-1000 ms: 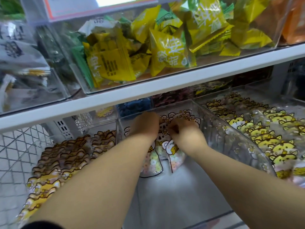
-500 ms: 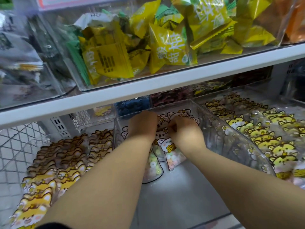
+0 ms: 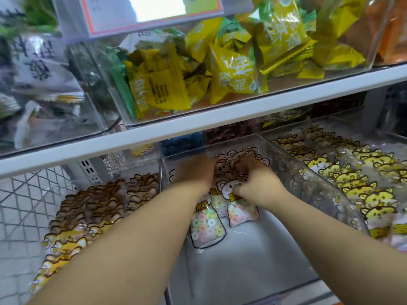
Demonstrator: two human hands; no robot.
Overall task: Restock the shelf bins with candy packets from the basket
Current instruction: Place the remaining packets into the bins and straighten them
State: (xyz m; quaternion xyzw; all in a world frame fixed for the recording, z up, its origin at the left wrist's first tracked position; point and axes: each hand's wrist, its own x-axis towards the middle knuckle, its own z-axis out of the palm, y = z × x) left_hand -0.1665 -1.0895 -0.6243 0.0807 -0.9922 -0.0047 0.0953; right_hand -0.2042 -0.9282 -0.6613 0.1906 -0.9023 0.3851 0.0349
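Candy packets [image 3: 208, 225] under left hand [image 3: 193, 172], grip hidden, right hand [image 3: 256, 180] pinching packet tops

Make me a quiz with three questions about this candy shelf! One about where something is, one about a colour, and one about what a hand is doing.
1. Where are the left hand and the right hand?
A. In the middle clear bin on the lower shelf
B. On top of the upper shelf
C. In the bin of yellow cat packets

2. What colour are most wrappers in the bin above the hands?
A. Blue
B. Yellow
C. Pink

3. What is the right hand doing?
A. Lying flat and open
B. Pinching a ring-candy packet
C. Pointing upward

Answers:
1 A: both hands reach into that bin.
2 B: the wrappers are yellow, with some green among them.
3 B: its fingers curl on the packet's top edge.
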